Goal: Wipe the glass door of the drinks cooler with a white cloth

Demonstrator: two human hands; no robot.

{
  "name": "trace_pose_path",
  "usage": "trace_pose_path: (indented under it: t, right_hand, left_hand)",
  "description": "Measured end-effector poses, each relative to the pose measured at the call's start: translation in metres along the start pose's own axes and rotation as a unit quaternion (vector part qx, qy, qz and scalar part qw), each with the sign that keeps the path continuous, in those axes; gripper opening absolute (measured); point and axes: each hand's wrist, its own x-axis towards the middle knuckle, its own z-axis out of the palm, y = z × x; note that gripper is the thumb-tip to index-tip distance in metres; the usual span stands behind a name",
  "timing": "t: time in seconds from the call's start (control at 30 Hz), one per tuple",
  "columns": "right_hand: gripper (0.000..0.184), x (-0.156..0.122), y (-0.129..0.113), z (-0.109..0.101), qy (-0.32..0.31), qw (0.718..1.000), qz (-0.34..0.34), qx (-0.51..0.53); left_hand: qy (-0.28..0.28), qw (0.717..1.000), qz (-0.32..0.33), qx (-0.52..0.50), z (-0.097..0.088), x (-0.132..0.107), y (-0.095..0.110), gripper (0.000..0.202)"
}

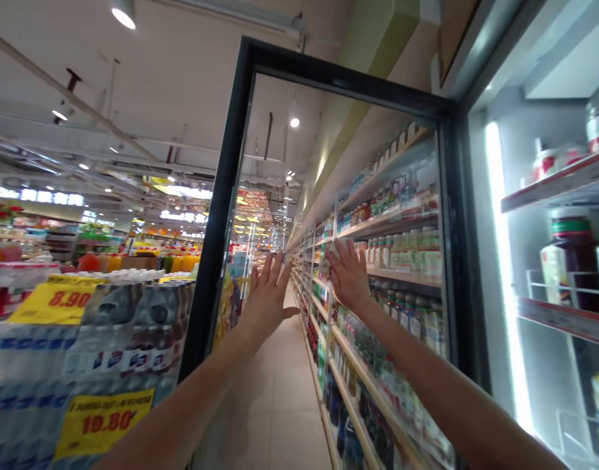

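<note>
An open glass door with a dark frame stands in front of me, swung out from a lit drinks cooler. My left hand is spread flat at the glass, fingers apart and nothing in it. To its right, my right hand presses a crumpled whitish cloth against the pane, fingers bent over it. Part of the cloth is hidden behind the fingers.
At right, the cooler's shelves hold bottles, including a dark one with a green cap. Stacked bottle packs with yellow price signs stand left of the door. Through the glass show shelves of drinks and a tiled aisle.
</note>
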Motion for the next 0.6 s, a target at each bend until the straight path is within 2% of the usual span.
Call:
trace_pose_path:
  t: [0.1, 0.17, 0.2, 0.23, 0.33, 0.37, 0.4, 0.43, 0.5, 0.6]
  right_hand:
    - [0.036, -0.055, -0.018, -0.005, -0.051, 0.985, -0.159, 0.033]
    - [0.035, -0.078, -0.019, -0.007, -0.054, 0.972, -0.225, 0.049]
    - [0.035, -0.08, -0.015, -0.007, -0.047, 0.972, -0.226, 0.049]
    - [0.036, -0.075, -0.01, -0.006, -0.035, 0.979, -0.195, 0.041]
    - [0.043, -0.042, -0.001, -0.001, 0.004, 1.0, 0.007, 0.0]
    - [0.046, -0.032, -0.004, 0.0, 0.01, 0.998, 0.056, -0.005]
    - [0.049, -0.027, -0.009, 0.002, 0.008, 0.997, 0.073, -0.001]
    - [0.053, -0.027, -0.017, 0.004, 0.0, 0.998, 0.057, 0.013]
    - [0.061, -0.037, -0.035, 0.005, -0.028, 0.997, -0.035, 0.058]
    - [0.072, -0.061, -0.045, 0.001, -0.048, 0.983, -0.131, 0.123]
  left_hand:
    - [-0.045, 0.999, 0.02, 0.003, -0.007, -0.014, 0.0, 0.1]
    - [-0.063, 0.998, 0.023, 0.003, -0.01, -0.025, 0.001, 0.101]
    - [-0.067, 0.998, 0.022, 0.002, -0.009, -0.029, 0.001, 0.1]
    - [-0.067, 0.998, 0.02, 0.001, -0.009, -0.032, 0.001, 0.099]
    - [-0.048, 0.999, 0.019, -0.013, -0.003, -0.037, 0.0, 0.095]
    - [-0.032, 0.999, 0.017, -0.024, -0.001, -0.038, 0.001, 0.093]
    - [-0.01, 0.999, 0.016, -0.042, 0.001, -0.04, 0.003, 0.09]
    - [0.015, 0.997, 0.018, -0.068, 0.003, -0.041, 0.006, 0.085]
    - [0.061, 0.987, 0.045, -0.143, 0.006, -0.043, 0.019, 0.074]
    - [0.09, 0.963, 0.077, -0.243, 0.011, -0.041, 0.051, 0.063]
